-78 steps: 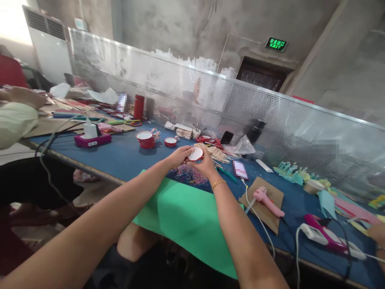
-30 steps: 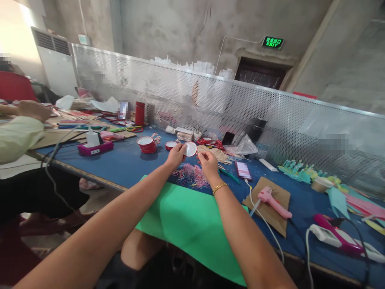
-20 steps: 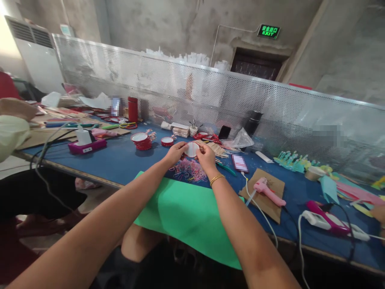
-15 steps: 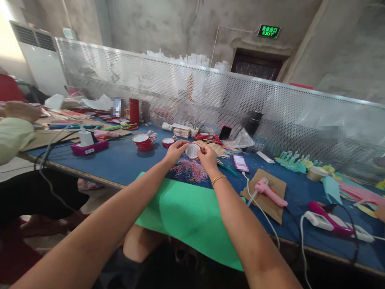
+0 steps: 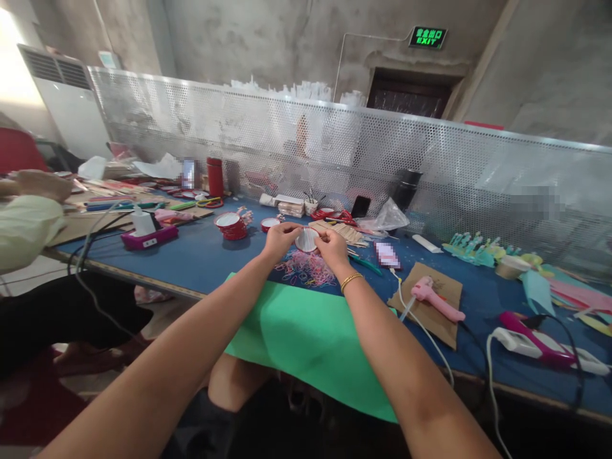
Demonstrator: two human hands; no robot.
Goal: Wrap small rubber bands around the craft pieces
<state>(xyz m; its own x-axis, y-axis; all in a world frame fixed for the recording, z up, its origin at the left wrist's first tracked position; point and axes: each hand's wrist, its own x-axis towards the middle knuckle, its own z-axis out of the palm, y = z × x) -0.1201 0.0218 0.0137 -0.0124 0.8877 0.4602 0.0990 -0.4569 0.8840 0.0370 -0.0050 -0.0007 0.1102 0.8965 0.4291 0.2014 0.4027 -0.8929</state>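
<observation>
Between my two hands is a small white disc with a red rim (image 5: 306, 240), raised a little above the table. My left hand (image 5: 282, 243) pinches its left edge. On its right edge, the fingers of my right hand (image 5: 333, 248) are closed. Just below lies a loose pile of coloured rubber bands (image 5: 308, 269). A stack of similar red-rimmed discs (image 5: 230, 226) stands to the left, with a smaller stack (image 5: 271, 224) nearer my left hand. Under my forearms a green sheet (image 5: 306, 344) hangs over the table's front edge.
A pink glue gun (image 5: 437, 301) rests on brown cardboard (image 5: 442, 331) at the right. Power strips (image 5: 150, 238) with trailing cables sit on both sides. Wooden sticks (image 5: 347, 234) lie behind my right hand. A perforated metal screen (image 5: 268, 134) backs the table. Another person's sleeve (image 5: 31, 223) shows at left.
The view has shifted slightly, so most table things appear a little farther right. Both hands keep hold of the disc in nearly the same pose.
</observation>
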